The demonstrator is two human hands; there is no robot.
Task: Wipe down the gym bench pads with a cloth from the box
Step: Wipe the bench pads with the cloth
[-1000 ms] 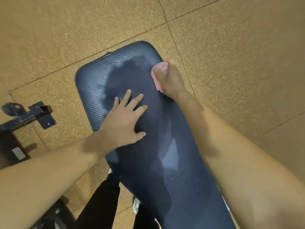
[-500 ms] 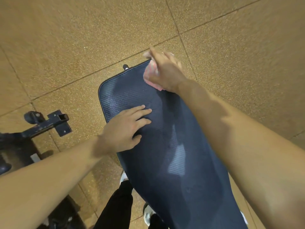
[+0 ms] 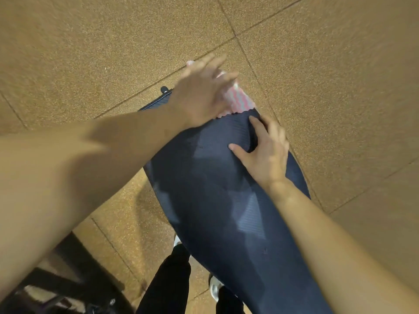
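Left hand point(image 3: 201, 94): fingers straight and spread wide, palm down on the cloth point(image 3: 240, 101) at the far end of the bench; blurred, so how firmly it presses cannot be told. Right hand point(image 3: 264, 152): laid flat on the pad's right edge, thumb splayed onto the top face, fingers extended and fairly straight, holding nothing. Cloth: thin, pink-and-white striped fabric with a scalloped hem, partly covered by the left hand, lying across the pad's far end. Bench pad point(image 3: 215, 214): long, dark navy, finely ribbed upholstery with rounded corners, showing paler and darker patches along its length. A small black fitting point(image 3: 165, 89) shows just beyond its far corner. Below the pad: legs in black trousers point(image 3: 167, 286) and a white shoe point(image 3: 214, 288). Lower left: dark metal framework point(image 3: 56, 279), details unclear. Floor point(image 3: 90, 53): tan, speckled, granular tiles divided by thin dark seams.
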